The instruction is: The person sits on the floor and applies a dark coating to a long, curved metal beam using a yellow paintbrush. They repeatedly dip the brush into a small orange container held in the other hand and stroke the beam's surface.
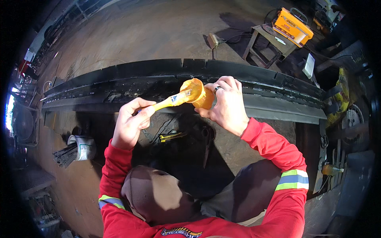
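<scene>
My left hand [133,121] pinches the handle of a yellow-handled paintbrush [162,104], its fingers closed. The brush is smeared with orange-yellow paint near its head. Its head reaches into the mouth of a small orange cup [204,100], so the tip is partly hidden. My right hand [229,104], with a dark ring on one finger, grips the cup from the right and holds it tilted, mouth toward the left. Both hands are above a long black metal piece [151,75] lying crosswise in front of me.
Below my hands lie a yellow-and-black cutter [172,137] and dark scissors-like tool [207,142]. At left, a white bucket [85,147] lies tipped with thin dark rods. A yellow welding machine [291,27] sits on a small metal stand [278,43] at far right.
</scene>
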{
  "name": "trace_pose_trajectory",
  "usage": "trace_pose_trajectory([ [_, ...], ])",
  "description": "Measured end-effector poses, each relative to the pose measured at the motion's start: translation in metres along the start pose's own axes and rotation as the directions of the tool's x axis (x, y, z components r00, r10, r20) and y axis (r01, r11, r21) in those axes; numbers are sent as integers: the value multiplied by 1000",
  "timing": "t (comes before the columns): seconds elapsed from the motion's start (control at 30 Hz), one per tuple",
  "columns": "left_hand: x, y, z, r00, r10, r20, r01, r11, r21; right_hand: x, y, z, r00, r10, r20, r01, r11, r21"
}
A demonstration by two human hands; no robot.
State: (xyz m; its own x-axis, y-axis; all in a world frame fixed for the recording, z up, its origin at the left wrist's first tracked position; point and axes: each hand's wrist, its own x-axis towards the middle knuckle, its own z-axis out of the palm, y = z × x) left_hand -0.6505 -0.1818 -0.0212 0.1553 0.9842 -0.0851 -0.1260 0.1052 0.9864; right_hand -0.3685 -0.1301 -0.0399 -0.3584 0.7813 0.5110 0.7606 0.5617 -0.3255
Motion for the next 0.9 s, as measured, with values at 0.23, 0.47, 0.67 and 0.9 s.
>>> trace_pose_trajectory([
  [0.23, -1, 7, -6, 998, -6, 65, 21, 975, -220, -3, 3, -5, 987, 121, 109, -132, 986, 100],
  [0.47, 4, 24, -10, 981, 191, -41, -189, 981, 36, -5, -1, -12, 990, 11, 137, -44, 970, 238],
  [0.67, -4, 10, -1, 914, 383, -132, -306, 867, 392, -4, -11, -22, 993, -56, 102, 17, 935, 354],
  [0.9, -5, 42, -7, 790, 553, -266, -488, 829, 275, -8, -12, -23, 990, -128, 61, 91, 904, 419],
])
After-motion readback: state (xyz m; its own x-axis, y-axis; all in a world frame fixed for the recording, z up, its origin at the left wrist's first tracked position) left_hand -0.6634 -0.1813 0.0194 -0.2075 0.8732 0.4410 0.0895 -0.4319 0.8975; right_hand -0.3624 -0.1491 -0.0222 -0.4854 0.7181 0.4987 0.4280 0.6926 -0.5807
